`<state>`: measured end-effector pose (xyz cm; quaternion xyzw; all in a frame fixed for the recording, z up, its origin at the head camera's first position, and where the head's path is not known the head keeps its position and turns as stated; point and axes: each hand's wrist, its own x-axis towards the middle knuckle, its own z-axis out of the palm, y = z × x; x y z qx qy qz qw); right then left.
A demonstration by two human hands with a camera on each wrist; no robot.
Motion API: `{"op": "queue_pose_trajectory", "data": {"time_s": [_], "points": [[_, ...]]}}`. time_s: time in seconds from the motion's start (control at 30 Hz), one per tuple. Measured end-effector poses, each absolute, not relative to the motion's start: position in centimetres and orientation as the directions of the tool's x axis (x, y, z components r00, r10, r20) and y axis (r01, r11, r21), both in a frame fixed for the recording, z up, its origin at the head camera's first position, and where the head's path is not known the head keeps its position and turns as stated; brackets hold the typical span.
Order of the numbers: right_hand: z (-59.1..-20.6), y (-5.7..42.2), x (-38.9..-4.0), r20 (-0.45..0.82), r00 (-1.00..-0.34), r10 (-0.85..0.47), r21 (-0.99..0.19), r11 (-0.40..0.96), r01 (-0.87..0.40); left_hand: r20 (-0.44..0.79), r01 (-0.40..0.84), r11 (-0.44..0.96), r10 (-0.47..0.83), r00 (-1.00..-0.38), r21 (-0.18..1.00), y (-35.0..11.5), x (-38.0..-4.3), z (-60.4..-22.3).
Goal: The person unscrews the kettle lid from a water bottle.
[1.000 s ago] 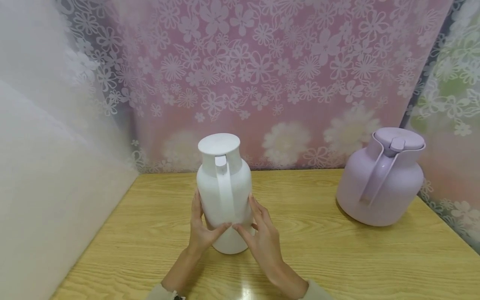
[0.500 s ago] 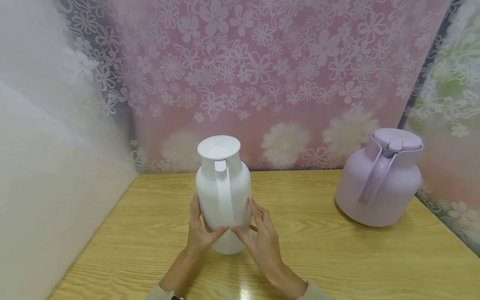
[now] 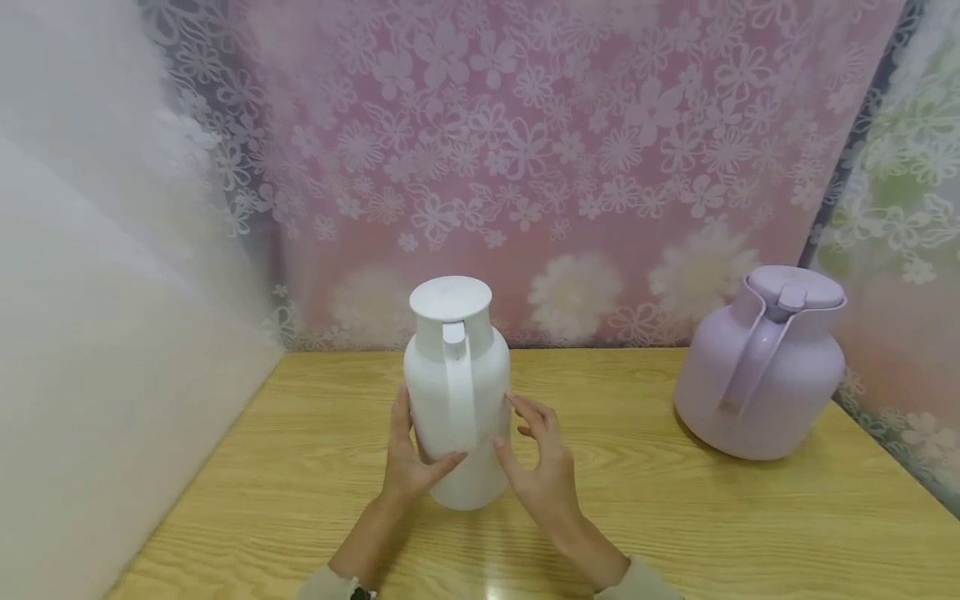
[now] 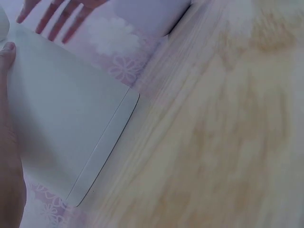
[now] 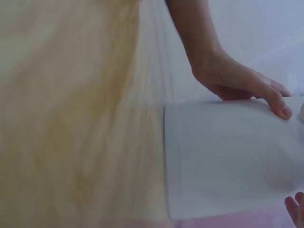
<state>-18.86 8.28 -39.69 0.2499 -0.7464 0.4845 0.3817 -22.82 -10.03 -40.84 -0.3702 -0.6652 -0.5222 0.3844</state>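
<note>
A white thermos jug (image 3: 489, 392) stands upright on the wooden table, its handle facing me and its lid on. My left hand (image 3: 408, 475) grips its left side, thumb across the front below the handle. From the right wrist camera, this left hand (image 5: 237, 78) shows its thumb bent over the body of the jug (image 5: 223, 161). My right hand (image 3: 547, 479) is at the jug's right side with thumb and fingers spread. In the left wrist view the fingers (image 4: 58, 21) of that hand stand loosely apart beside the jug (image 4: 66, 109).
A lilac thermos jug (image 3: 787, 383) stands at the right of the wooden table (image 3: 300, 483). Behind the table hangs a pink flowered curtain (image 3: 480, 167). A pale wall (image 3: 112, 333) borders the left edge.
My right hand has loosened from the white jug, its thumb moving right, away from my left thumb. My left hand keeps its grip. The whole head view has shifted slightly.
</note>
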Motion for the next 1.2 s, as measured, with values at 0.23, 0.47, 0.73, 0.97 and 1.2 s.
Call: {"op": "queue_pose_trajectory", "data": {"time_s": [0.23,0.47,0.73,0.97,1.2], "points": [[-34.6,7.6,-17.0,0.897,-0.438,0.053,-0.434,0.283,-0.855,0.881,0.873,0.204,0.077,-0.466,0.444,-10.1,-22.6,-41.0],[-31.4,7.1,-16.8,0.795,-0.6,-0.091,-0.584,0.153,-0.797,0.887,0.873,0.226,0.071,-0.457,0.432,-10.2,-22.6,-41.2],[-30.3,5.9,-16.4,0.41,-0.851,-0.327,-0.897,0.026,-0.442,0.917,0.914,0.16,0.084,-0.389,0.373,-10.3,-22.9,-41.1],[-31.4,5.0,-16.8,0.459,-0.831,-0.316,-0.882,-0.049,-0.468,0.959,0.947,0.158,-0.004,-0.283,0.281,-11.0,-24.1,-40.6],[-31.4,4.6,-16.6,0.464,-0.841,-0.278,-0.873,0.018,-0.487,0.987,0.949,0.291,-0.144,-0.077,0.117,-12.0,-24.9,-36.6]]}}
